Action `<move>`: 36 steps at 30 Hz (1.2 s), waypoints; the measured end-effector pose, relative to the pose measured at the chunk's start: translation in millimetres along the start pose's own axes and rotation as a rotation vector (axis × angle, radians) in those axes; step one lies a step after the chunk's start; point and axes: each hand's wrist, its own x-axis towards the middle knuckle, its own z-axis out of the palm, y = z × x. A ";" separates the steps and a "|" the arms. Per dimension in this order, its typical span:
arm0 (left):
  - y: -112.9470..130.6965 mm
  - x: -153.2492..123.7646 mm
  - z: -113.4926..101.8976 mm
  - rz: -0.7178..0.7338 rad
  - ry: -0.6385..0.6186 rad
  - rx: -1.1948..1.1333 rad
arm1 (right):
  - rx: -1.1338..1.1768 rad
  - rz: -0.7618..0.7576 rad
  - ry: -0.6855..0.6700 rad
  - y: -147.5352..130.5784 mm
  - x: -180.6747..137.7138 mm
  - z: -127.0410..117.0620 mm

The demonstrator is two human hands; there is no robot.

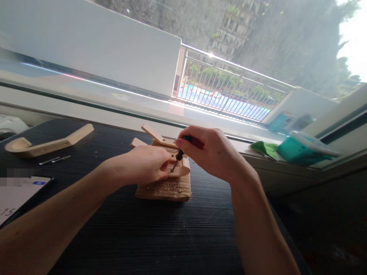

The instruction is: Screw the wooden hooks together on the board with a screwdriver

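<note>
My right hand (212, 151) is closed round the black handle of a screwdriver (179, 154), its shaft slanting down to a wooden hook (183, 171). The tip meets the hook at a small dark spot, perhaps a screw. My left hand (146, 162) is closed on the same hook, its fingertips close beside the tip and hiding part of the wood. Underneath lies a brown cardboard block (163, 191), pitted with many small holes. Behind my hands, another pale wooden hook (156, 135) with dark holes rests on the block, partly covered.
On the black table (143, 236), a separate wooden hook (48, 147) lies at the left beside thin metal bits (61, 159). A phone-like screen (23, 194) sits nearer. A teal container (304, 147) and green cloth (263, 149) stand on the right sill, by the window.
</note>
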 end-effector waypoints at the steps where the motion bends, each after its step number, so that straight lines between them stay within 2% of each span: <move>1: -0.1 0.1 0.0 0.003 0.004 -0.003 | -0.013 -0.001 0.009 -0.2 0.4 0.5; 6: 1.4 -0.7 -2.0 -0.010 0.002 -0.013 | -0.031 -0.011 0.027 1.8 2.2 3.0; 15: 1.7 0.0 -1.9 -0.004 -0.018 -0.017 | 0.096 -0.055 -0.044 1.2 0.7 -0.6; 23: 2.8 -1.2 -2.9 -0.023 -0.005 -0.020 | 0.135 -0.004 -0.033 9.1 0.6 1.0; 36: 2.8 0.1 -3.6 -0.034 -0.024 0.029 | 0.125 -0.013 -0.048 1.3 0.9 4.2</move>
